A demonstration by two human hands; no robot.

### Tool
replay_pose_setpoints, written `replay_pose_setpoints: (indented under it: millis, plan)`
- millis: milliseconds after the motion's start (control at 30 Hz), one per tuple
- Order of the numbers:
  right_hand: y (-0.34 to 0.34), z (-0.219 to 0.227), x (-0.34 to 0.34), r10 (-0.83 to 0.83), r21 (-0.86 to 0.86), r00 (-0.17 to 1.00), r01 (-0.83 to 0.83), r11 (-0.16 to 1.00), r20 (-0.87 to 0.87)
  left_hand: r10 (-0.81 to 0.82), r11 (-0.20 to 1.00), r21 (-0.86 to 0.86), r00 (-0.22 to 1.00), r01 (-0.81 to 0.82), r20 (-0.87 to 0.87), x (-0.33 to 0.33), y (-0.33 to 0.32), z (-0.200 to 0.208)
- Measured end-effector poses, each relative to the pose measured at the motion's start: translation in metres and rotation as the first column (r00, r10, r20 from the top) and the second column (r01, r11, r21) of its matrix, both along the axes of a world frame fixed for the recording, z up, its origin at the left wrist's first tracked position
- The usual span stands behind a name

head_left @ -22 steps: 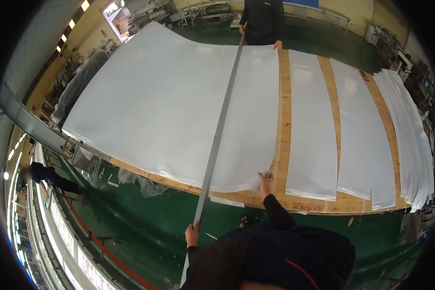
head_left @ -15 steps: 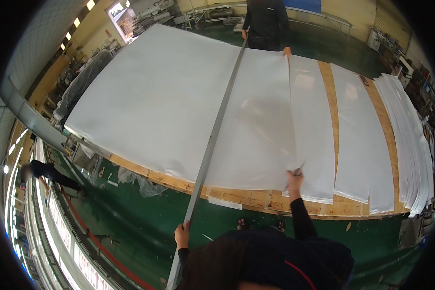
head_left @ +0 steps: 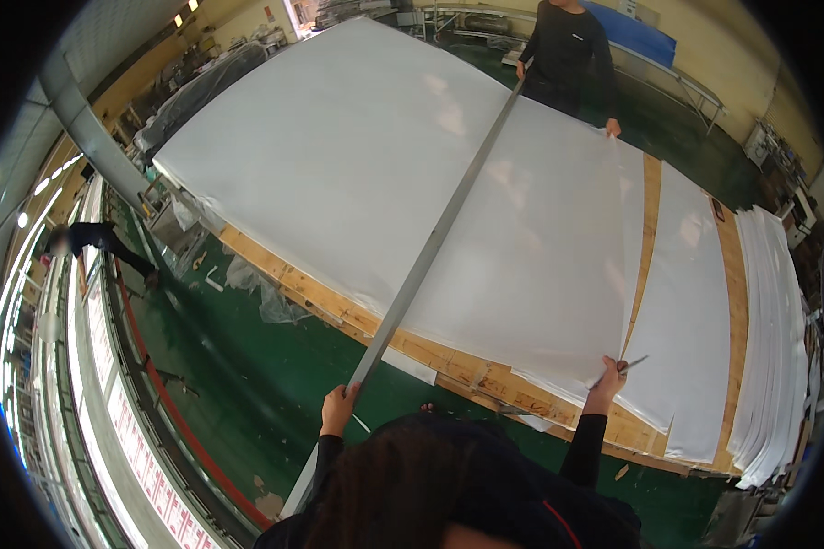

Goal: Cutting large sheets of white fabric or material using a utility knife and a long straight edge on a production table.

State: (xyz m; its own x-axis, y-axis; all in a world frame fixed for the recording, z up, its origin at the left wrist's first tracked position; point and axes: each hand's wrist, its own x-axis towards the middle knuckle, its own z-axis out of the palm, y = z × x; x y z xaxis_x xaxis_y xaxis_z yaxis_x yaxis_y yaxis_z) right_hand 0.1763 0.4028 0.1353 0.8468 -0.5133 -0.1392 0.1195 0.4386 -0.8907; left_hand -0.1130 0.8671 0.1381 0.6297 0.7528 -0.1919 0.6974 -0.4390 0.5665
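A long grey metal bar (head_left: pixel 421 265) lies slantwise across a big white sheet (head_left: pixel 339 156), its near end sticking out past the table edge. My left hand (head_left: pixel 339 407) is closed around that near end. At the sheet's near right corner, my right hand (head_left: pixel 604 389) is closed on a pair of scissors (head_left: pixel 628 366), blades toward the right. Its fingers are also at the sheet's edge; how they grip it is hard to make out. Across the table a co-worker (head_left: pixel 572 55) holds the bar's far end with one hand and the sheet's far right corner with the other.
Cut white strips (head_left: pixel 691 274) lie on the wooden table (head_left: pixel 403 352) to the right, beside a stack of white sheets (head_left: pixel 769 339). Crumpled clear plastic (head_left: pixel 270 297) is on the green floor (head_left: pixel 192 348). Another person (head_left: pixel 101 242) bends over a long lit line at left.
The view has turned, shifting the scene. The white sheet's right edge has been drawn rightward by my right hand and the co-worker, covering more of the neighbouring strip. My left hand still holds the bar.
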Motion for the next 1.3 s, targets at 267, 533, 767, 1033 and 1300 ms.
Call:
replay_pose_setpoints:
  millis: [267,533,767,1033,1300]
  plan:
    - [-0.069,-0.079,0.013,0.113,-0.582,0.931,-0.309,0.752,-0.348,-0.083,0.996,0.02,0.996,0.083,0.015,0.003,-0.032,-0.041]
    - [0.02,-0.103,0.01,0.384,-0.589,0.762,-0.647,0.484,-0.522,-0.045,0.999,0.018,0.999,0.045,-0.015,0.016,-0.013,-0.037]
    - [0.13,-0.098,-0.015,0.508,-0.771,0.709,-0.623,0.129,-0.488,-0.042,0.999,0.022,0.999,0.043,-0.035,0.015,0.022,-0.039]
    - [0.211,-0.151,0.028,0.459,-0.71,0.746,-0.64,0.294,-0.482,-0.084,0.996,-0.008,0.995,0.084,-0.049,0.02,0.072,-0.048]
    - [0.238,-0.161,0.005,0.423,-0.607,0.754,-0.656,0.448,-0.503,-0.123,0.992,0.013,0.991,0.124,-0.048,0.02,0.096,-0.056]
